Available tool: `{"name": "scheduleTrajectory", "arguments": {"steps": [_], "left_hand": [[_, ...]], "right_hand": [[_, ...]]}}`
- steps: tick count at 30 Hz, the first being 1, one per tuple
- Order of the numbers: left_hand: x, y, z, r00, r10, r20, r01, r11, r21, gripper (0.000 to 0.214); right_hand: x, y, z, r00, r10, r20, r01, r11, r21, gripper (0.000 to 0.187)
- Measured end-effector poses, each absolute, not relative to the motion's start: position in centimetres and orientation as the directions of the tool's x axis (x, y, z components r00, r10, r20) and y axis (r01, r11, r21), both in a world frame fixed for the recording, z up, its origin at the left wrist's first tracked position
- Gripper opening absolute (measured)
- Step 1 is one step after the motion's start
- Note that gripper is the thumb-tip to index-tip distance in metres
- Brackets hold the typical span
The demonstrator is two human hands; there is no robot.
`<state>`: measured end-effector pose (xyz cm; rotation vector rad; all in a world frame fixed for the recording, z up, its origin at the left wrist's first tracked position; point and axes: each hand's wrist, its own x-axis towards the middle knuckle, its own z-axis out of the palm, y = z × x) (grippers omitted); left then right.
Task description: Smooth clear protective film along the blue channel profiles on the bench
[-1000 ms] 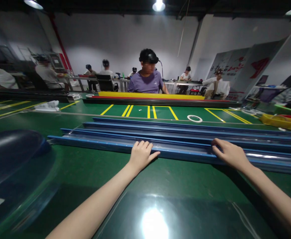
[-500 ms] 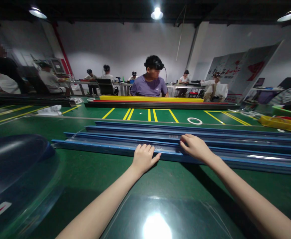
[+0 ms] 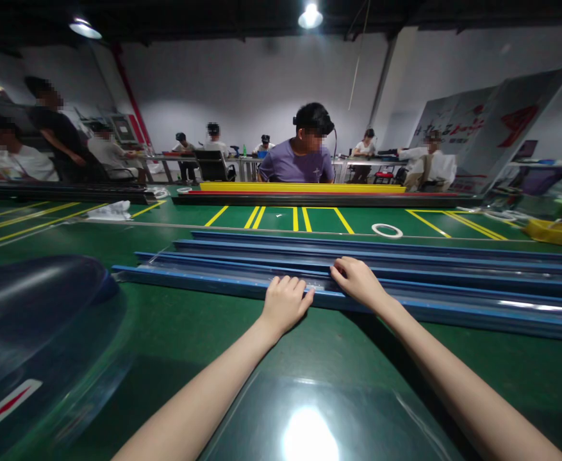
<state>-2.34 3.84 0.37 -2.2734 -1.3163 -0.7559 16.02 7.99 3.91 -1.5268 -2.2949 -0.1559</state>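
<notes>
A long blue channel strip (image 3: 204, 279) lies crosswise in front of me, its trough facing up and lined with something clear and shiny. My left hand (image 3: 284, 306) grips the strip's near wall, fingers hooked over the rim and thumb along the outside. Just to the right, my right hand (image 3: 357, 280) reaches over the trough with fingers curled together. Its fingertips are down by the trough, and whatever they pinch is hidden. Behind this strip lie more blue channel strips (image 3: 261, 245), roughly parallel.
A clear plastic roll (image 3: 35, 301) with a red-and-white label sits at left. A clear sheet (image 3: 261, 416) lies nearest me on the green table (image 3: 175, 333). Beyond are a white ring (image 3: 387, 230), yellow strips (image 3: 300, 187), a yellow tray (image 3: 554, 234) and a seated person (image 3: 295, 160).
My right hand has slid left along the strip, closer to my left hand. My left hand keeps its place on the near wall. The view has shifted slightly left.
</notes>
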Motion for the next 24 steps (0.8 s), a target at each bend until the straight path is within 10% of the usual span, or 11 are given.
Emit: {"name": "scheduleTrajectory", "arguments": {"steps": [24], "left_hand": [[-2.9,3.9,0.5,0.416,0.659,0.626,0.877,-0.473,-0.084,0.029]], "right_hand": [[19.0,7.5,4.1,-0.357,0.855,0.376,0.888,0.436,-0.148,0.031]]}}
